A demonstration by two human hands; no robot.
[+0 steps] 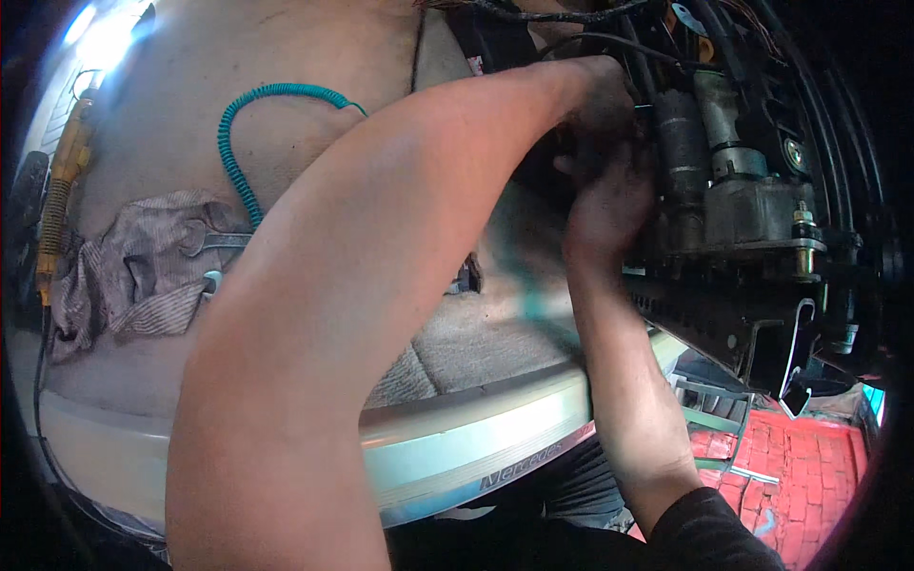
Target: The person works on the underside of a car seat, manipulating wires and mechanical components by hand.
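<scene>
Both hands, left hand (600, 95) and right hand (609, 205), work against the seat motor assembly (733, 181), apparently freeing a fitting; finger closure cannot be told; next calls for steady grip.

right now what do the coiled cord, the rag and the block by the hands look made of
The coiled cord looks like teal plastic or rubber, smooth and springy. The rag is soft woven cloth, grey, creased and stained. The block beside the right hand looks like dull grey cast metal, with a brass-coloured nut; the left hand reaches in above it.
</scene>
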